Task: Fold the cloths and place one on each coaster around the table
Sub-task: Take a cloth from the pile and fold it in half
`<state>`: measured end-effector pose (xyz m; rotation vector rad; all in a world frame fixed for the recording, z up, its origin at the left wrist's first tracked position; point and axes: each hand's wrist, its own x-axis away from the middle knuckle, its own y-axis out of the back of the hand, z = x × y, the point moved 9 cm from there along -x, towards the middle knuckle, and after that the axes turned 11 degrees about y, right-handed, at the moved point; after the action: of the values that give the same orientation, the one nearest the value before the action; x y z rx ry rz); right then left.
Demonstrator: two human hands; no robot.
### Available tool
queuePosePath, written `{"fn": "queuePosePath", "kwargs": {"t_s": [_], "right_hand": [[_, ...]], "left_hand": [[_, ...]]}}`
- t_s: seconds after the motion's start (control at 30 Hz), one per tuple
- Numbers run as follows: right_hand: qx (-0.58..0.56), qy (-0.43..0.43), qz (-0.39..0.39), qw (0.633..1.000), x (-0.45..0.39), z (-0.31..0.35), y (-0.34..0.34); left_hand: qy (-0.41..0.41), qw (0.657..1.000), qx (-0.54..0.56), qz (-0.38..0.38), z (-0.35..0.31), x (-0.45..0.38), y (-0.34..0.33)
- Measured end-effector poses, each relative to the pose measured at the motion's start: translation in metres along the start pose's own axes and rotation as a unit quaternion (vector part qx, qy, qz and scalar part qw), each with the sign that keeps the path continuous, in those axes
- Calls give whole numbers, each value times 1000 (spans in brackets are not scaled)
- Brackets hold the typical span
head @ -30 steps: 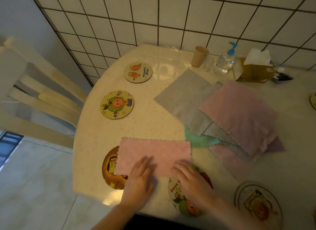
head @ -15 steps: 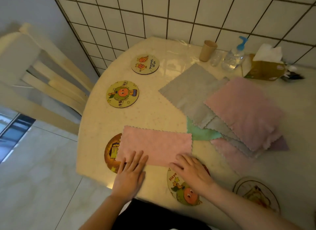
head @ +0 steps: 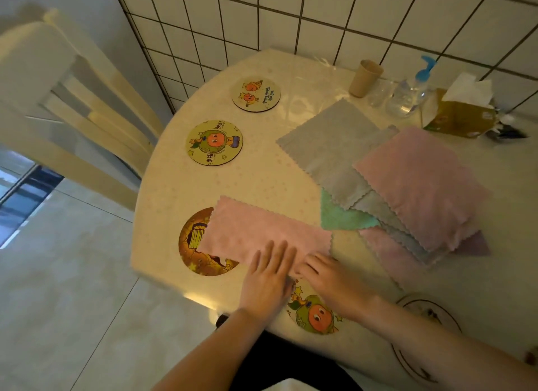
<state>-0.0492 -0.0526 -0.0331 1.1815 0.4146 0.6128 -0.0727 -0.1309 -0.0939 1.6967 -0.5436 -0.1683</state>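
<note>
I see the folded pink cloth (head: 262, 233) lying as a long strip at the near edge of the table (head: 262, 181), its left end over the brown coaster (head: 193, 245). My left hand (head: 269, 277) lies flat on the cloth's near edge with fingers straight and together. My right hand (head: 332, 280) is just beside it, fingers stretched out low over the same edge near the right corner; I think the tips touch the cloth, but the blur makes that uncertain. Both wrists partly cover the coaster with the green and orange figure (head: 314, 315). The pile of unfolded cloths (head: 407, 181) sits well apart, to the right. The far coaster (head: 256, 93) and the middle coaster (head: 214, 142) carry writing, too small for me to read.
</note>
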Motion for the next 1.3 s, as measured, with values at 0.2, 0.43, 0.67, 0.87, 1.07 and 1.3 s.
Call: {"fn": "queuePosePath", "kwargs": {"t_s": [0.2,0.43,0.67,0.87,1.07,1.3], "right_hand": [[-2,104,1,995,5,18,19],[100,177,208,957,-21,-24,-24],[51,158,289,943,-34,-57,-35],[-224,-61,130,964,-67,-82,-16],[-313,-185,14,932,-115,-87,-21],[-265,-245,64,930,-122,-92,-38]], "left_hand": [[-136,989,-38,-40,-10,22,-14],[-143,988,-36,-41,10,44,-8],[-44,982,177,46,29,41,14],[204,843,493,67,82,23,25],[426,530,733,32,127,28,-5],[456,493,737,82,128,33,-25]]}}
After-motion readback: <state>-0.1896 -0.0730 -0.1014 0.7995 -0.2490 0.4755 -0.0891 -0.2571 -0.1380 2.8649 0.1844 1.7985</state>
